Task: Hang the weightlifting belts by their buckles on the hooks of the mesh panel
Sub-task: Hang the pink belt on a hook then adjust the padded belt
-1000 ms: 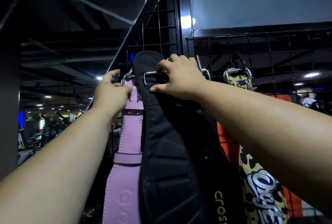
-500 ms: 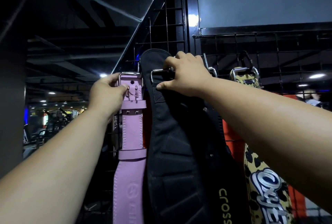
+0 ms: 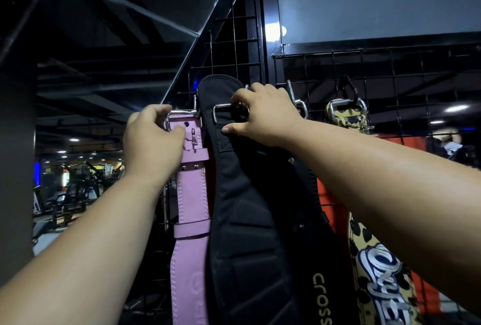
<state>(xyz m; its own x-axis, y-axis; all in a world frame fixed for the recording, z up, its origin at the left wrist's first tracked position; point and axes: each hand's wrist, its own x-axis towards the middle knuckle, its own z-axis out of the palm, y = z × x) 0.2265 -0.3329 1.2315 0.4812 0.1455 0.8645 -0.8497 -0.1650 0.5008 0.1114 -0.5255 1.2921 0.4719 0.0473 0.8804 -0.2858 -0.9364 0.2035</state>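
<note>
A pink leather belt hangs straight down against the black mesh panel. My left hand grips its silver buckle at the top, level with a hook. Right beside it hangs a wide black padded belt with "cross" lettering. My right hand is closed around that belt's metal buckle near the panel. Whether either buckle sits on a hook is hidden by my fingers. A leopard-print belt hangs by its buckle from a hook on the right.
A bare silver hook sticks out of the mesh just right of my right hand. A black post divides two mesh sections. An orange panel lies behind the belts. Gym machines stand in the dim room at the left.
My left hand has lifted the pink belt's buckle higher, up beside the black belt's buckle. My right hand has kept its hold on the black belt.
</note>
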